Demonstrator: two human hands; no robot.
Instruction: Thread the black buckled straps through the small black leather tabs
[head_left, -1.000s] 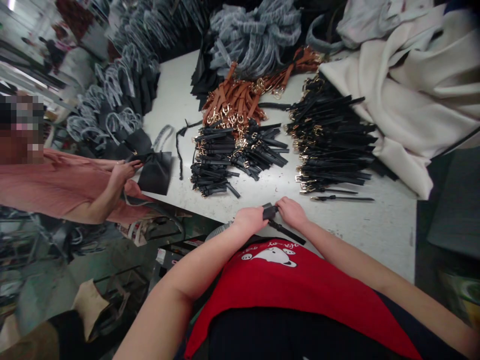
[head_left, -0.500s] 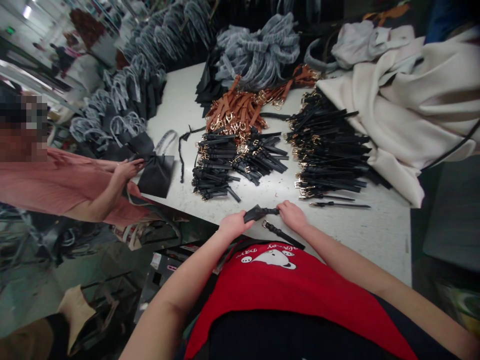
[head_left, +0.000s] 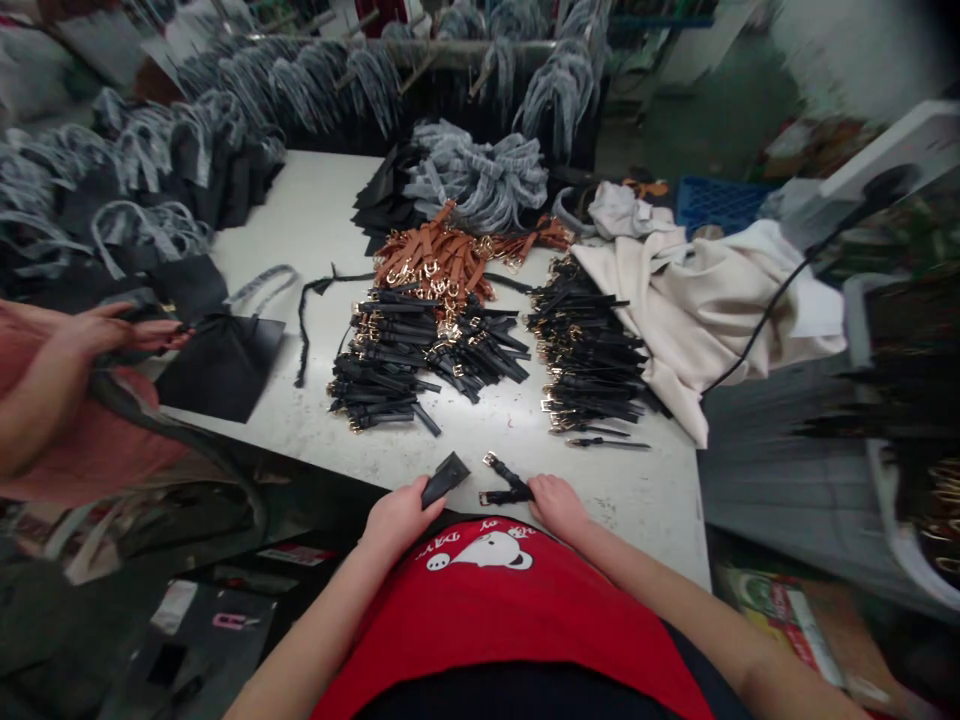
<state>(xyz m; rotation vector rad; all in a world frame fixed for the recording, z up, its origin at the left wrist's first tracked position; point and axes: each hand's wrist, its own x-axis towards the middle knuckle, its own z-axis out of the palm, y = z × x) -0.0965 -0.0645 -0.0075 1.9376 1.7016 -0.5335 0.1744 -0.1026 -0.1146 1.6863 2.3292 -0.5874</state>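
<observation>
At the near edge of the white table (head_left: 322, 215), a small flat black leather piece (head_left: 445, 478) is pinched in the person's left hand (head_left: 396, 522), while just beside it the right hand (head_left: 559, 507) closes its fingers on the end of a black strap with gold buckles (head_left: 508, 474) lying on the tabletop. Beyond them sit two heaps of black buckled straps (head_left: 420, 360) (head_left: 589, 350), a bundle of brown straps (head_left: 431, 255) and crumpled cream fabric (head_left: 712, 300). At far left, a co-worker's hand (head_left: 112, 328) grips a black bag (head_left: 221, 365).

Both hands grip black leather at the table (head_left: 315, 215) edge: left hand (head_left: 395, 520) a flat piece (head_left: 444, 478), right hand (head_left: 556, 506) a buckled strap (head_left: 504, 483).
</observation>
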